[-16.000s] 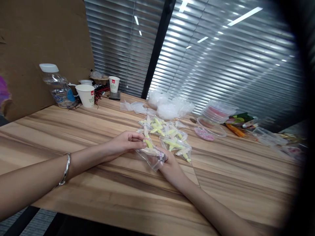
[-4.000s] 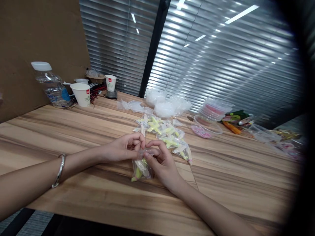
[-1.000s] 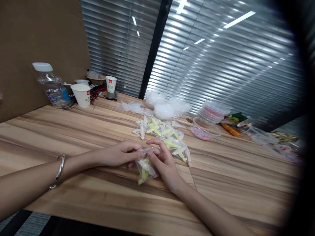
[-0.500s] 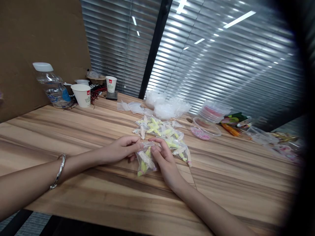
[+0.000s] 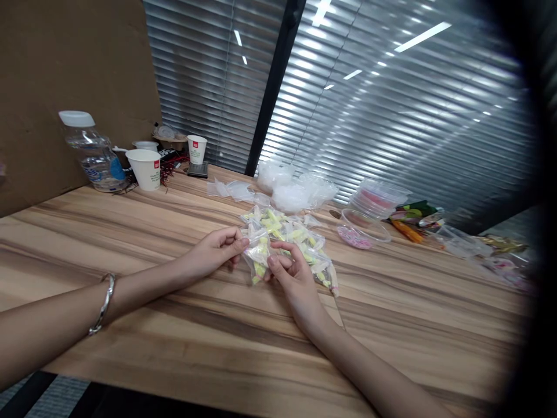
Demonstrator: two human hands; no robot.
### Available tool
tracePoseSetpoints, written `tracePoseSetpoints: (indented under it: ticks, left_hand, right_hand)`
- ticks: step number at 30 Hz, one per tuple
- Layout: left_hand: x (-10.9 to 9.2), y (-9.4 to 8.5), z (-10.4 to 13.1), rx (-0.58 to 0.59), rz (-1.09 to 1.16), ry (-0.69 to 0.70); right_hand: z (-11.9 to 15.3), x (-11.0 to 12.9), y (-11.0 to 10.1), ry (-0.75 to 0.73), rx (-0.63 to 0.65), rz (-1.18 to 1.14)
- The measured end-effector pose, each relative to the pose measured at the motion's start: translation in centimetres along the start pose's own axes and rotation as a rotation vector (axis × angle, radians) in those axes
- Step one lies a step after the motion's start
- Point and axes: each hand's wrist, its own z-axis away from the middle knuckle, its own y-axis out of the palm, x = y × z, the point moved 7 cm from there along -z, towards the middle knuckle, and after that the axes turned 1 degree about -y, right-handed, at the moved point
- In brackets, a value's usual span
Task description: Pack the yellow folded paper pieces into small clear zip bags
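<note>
While left fingers (image 5: 235, 248) and right fingers (image 5: 279, 271) pinch edges, crinkled clear bag (image 5: 251, 253) shows yellow, whitish pieces (image 5: 262, 246).

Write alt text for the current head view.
The left hand holds a clear bag of yellow and pale pieces, the right hand at its other edge, over a wooden table. Similar bags lie just beyond. A bottle and cups stand at left, tubs at right, blinds behind.
</note>
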Motion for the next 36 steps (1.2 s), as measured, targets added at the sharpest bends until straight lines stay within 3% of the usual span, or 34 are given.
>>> tracePoseSetpoints:
  ticks: [5,13,22,26,29,33,36]
  left_hand:
    - [-0.2,0.3,-0.2,0.039,0.027,-0.002]
    - [-0.4,-0.5,-0.1,-0.04,0.016,-0.038]
    - [0.4,-1.1,-0.4,-0.079,-0.105,-0.098]
    - [0.4,-1.5,-0.2,-0.139,-0.089,-0.127]
    - [0.6,-2.3,0.0,-0.231,-0.02,-0.136]
    - [1.0,-2.7,0.0,-0.253,0.084,-0.154]
    - [1.2,-2.2,-0.1,-0.222,0.145,-0.178]
  right_hand:
    - [-0.3,-0.5,-0.6,0.022,-0.064,-0.059]
    - [-0.4,-0.8,-0.4,0.048,-0.044,-0.111]
    - [-0.4,-1.4,-0.2,-0.001,-0.001,-0.032]
    - [-0.2,-0.7,-0.8,-0.056,-0.066,0.051]
    - [-0.4,0.8,-2.8,-0.092,-0.184,0.187]
    - [-1.9,3.7,-8.2,-0.229,-0.366,0.305]
    - [-3.5,4.8,-12.0,-0.238,-0.345,0.563]
